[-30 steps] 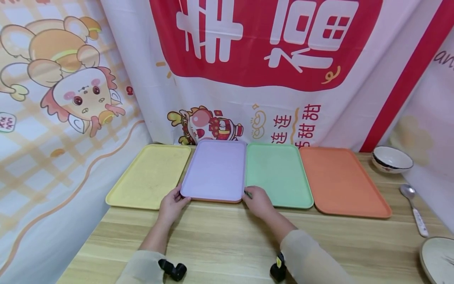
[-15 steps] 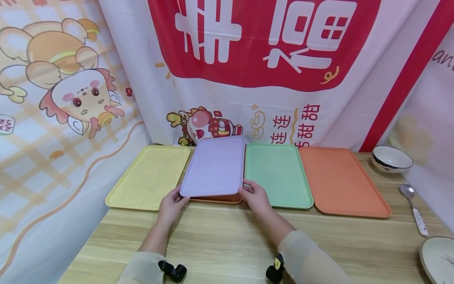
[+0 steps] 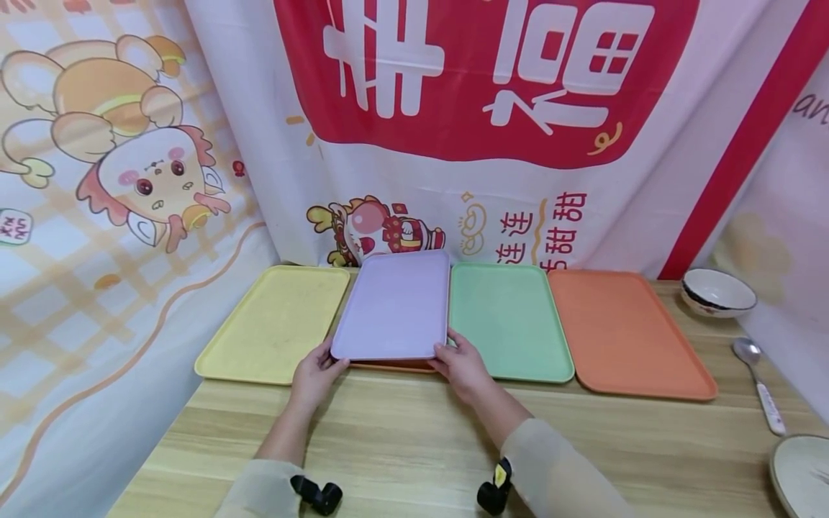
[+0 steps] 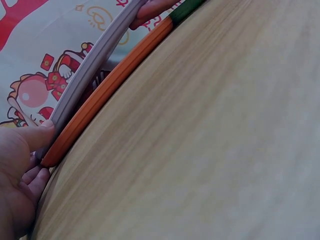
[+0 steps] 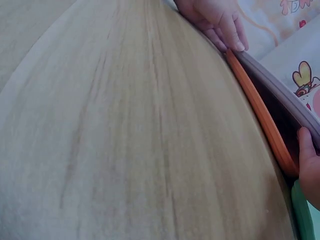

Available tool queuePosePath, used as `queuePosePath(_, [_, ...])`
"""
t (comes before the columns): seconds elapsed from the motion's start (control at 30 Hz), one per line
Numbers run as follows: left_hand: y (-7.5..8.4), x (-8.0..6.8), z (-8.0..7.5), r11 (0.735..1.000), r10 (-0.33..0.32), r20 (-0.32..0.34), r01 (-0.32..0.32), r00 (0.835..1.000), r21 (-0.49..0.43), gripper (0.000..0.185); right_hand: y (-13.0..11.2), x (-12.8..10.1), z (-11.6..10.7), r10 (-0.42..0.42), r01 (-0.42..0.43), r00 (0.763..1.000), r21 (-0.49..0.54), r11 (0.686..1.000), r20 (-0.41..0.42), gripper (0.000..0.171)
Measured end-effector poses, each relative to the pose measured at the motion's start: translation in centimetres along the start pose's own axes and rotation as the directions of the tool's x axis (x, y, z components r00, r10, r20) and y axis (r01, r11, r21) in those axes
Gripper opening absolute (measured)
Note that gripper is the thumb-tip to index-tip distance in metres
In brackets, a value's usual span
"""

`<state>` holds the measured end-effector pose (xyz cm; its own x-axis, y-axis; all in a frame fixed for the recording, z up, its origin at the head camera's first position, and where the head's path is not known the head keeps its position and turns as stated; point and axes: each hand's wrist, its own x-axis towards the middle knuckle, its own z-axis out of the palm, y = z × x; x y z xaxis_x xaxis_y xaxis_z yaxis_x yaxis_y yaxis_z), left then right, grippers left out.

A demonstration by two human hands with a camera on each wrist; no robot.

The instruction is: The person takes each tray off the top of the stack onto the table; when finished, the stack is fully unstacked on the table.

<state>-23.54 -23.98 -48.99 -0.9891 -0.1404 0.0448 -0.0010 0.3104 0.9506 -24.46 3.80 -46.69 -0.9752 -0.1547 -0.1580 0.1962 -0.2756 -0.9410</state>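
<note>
A light purple tray lies over an orange tray, its near right corner raised so that a dark wedge-shaped gap shows between the two. At the near left corner, my left hand pinches the purple tray; its thumb presses the purple rim while other fingers sit by the orange corner. My right hand grips the raised corner, with its thumb against the purple rim. Under the purple tray, most of the orange one is hidden.
A yellow tray lies to the left, a green tray and a second orange tray to the right. Farther right are a bowl, a spoon and a plate. A printed cloth hangs behind the table.
The purple tray's near right corner has risen off the orange tray beneath it. My right hand has shifted slightly left along its rim, while the left hand stays at its corner.
</note>
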Motion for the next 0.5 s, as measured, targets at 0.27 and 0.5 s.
queuePosePath(0.27, [0.1,-0.1,-0.1,1.000,-0.009,0.010,0.009,1.000,0.017,0.069,-1.1,-0.4,-1.2,-0.016,0.016,0.999,0.000,1.000,-0.050,0.057])
queuePosePath(0.5, [0.1,0.0,0.1,0.998,-0.008,0.000,0.008,1.000,0.056,0.066,-3.0,-1.1,-3.2,-0.048,0.047,0.998,-0.018,0.999,-0.030,0.056])
